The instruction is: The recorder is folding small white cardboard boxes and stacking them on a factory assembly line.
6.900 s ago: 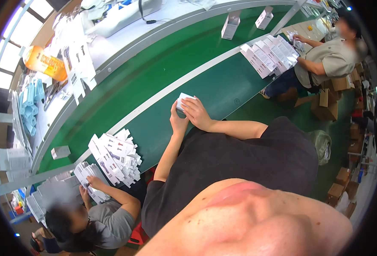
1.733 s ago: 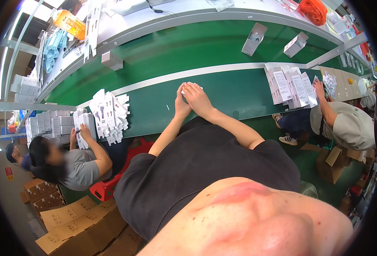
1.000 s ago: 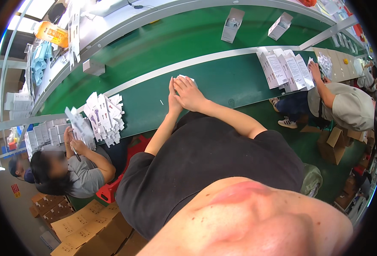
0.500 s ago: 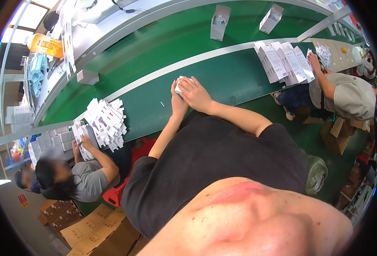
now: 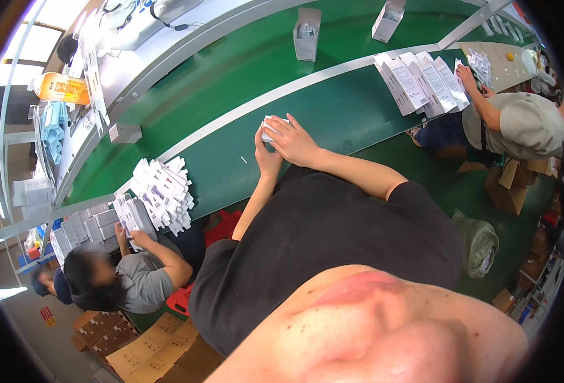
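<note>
A small white box (image 5: 268, 136) is held between my two hands over the green work surface. My left hand (image 5: 267, 157) grips its near left side, with the thumb up against it. My right hand (image 5: 296, 142) lies over the top and right side, fingers closed across it. Much of the box is hidden beneath the fingers, so its flaps cannot be made out. A thin white strip (image 5: 244, 159) rests on the work surface (image 5: 215, 172), left of my left hand.
Beyond a pale rail, a green conveyor belt (image 5: 244, 67) carries open white boxes (image 5: 306, 48) (image 5: 386, 24) and another white box (image 5: 126, 133). Flat white cartons (image 5: 163, 191) are piled left, near a seated co-worker (image 5: 145, 274). White cartons (image 5: 402, 89) stand right, beside another co-worker (image 5: 518, 124).
The boxes on the belt have shifted leftward. My view has turned slightly. Both hands stay around the small box, with little change in grip. The left co-worker's hands have moved at the cartons.
</note>
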Motion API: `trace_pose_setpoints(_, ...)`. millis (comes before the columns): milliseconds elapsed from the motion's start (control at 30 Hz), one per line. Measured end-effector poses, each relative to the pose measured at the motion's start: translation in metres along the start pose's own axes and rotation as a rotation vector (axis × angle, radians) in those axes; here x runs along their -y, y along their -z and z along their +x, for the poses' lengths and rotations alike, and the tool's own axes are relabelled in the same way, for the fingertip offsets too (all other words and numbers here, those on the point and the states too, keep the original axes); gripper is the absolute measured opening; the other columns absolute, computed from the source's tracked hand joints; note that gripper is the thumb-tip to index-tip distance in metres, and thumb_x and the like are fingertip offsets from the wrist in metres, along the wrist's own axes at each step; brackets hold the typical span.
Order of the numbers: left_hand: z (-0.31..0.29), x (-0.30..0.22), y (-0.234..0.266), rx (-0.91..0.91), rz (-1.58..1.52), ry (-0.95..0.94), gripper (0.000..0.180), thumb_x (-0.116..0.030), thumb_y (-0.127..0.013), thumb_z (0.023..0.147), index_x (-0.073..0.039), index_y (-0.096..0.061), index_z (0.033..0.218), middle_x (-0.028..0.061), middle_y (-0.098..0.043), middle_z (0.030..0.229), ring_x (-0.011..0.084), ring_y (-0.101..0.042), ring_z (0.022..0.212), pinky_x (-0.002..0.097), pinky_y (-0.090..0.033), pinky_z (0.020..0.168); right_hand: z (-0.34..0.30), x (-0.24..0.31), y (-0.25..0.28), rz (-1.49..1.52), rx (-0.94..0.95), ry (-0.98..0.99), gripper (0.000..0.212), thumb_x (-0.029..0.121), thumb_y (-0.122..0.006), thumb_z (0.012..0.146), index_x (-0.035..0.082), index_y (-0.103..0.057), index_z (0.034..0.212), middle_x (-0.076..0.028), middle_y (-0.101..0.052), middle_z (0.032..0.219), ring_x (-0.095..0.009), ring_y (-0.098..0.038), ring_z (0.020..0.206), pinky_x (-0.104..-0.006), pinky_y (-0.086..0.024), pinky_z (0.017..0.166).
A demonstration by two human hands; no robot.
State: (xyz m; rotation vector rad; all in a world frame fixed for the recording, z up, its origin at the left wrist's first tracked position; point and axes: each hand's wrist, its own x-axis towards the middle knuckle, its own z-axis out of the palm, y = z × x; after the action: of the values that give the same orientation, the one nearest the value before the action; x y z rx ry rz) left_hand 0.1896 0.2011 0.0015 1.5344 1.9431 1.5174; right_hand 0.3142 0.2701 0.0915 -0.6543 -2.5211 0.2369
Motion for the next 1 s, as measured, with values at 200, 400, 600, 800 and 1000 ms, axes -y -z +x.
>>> trace_pose_setpoints(200,0.003,-0.004,0.003,0.016,0.040,-0.048,0.081,0.002,-0.077,0.075,-0.007,-0.039,0.146,0.0177,-0.052,0.146,0.0352,-0.059,0.125,0.0377,-0.052,0.100,-0.015,-0.009,-0.009,0.139,-0.049,-0.001,0.039,0.014,-0.062,0.092,0.002,-0.061,0.129,-0.010,-0.057,0.141,-0.027,-0.049,0.135,-0.0462,-0.033,0.117)
trace_pose_setpoints(400,-0.001,-0.004,0.004,0.018,0.036,-0.011,0.086,0.000,-0.079,0.073,-0.006,-0.037,0.148,0.0191,-0.052,0.145,0.0362,-0.059,0.125,0.0385,-0.052,0.099,-0.021,-0.007,-0.016,0.184,-0.121,-0.001,0.037,0.013,-0.063,0.091,0.004,-0.064,0.126,-0.008,-0.059,0.141,-0.027,-0.053,0.132,-0.0453,-0.035,0.116)
trace_pose_setpoints(600,-0.005,0.005,-0.001,-0.012,-0.070,0.070,0.093,-0.004,-0.082,0.072,-0.004,-0.033,0.150,0.0226,-0.053,0.144,0.0366,-0.060,0.124,0.0392,-0.052,0.099,-0.018,-0.010,-0.016,0.266,-0.101,-0.021,0.037,0.012,-0.063,0.090,0.004,-0.065,0.125,-0.009,-0.062,0.136,-0.028,-0.056,0.128,-0.0453,-0.036,0.115)
trace_pose_setpoints(800,0.009,0.003,0.000,0.013,-0.059,0.084,0.094,-0.009,-0.084,0.072,-0.006,-0.033,0.151,0.0179,-0.059,0.138,0.0338,-0.064,0.117,0.0369,-0.054,0.094,-0.002,-0.013,-0.007,0.148,-0.081,0.003,0.031,0.010,-0.062,0.090,0.004,-0.066,0.121,-0.007,-0.065,0.132,-0.025,-0.058,0.125,-0.0448,-0.038,0.112)
trace_pose_setpoints(1000,0.002,0.005,0.001,-0.003,0.017,0.052,0.092,-0.005,-0.081,0.072,-0.009,-0.032,0.150,0.0147,-0.059,0.139,0.0324,-0.065,0.116,0.0362,-0.055,0.091,-0.007,-0.007,-0.017,0.131,-0.088,0.008,0.030,0.012,-0.063,0.091,0.003,-0.066,0.120,-0.006,-0.065,0.132,-0.026,-0.057,0.126,-0.0447,-0.037,0.112)
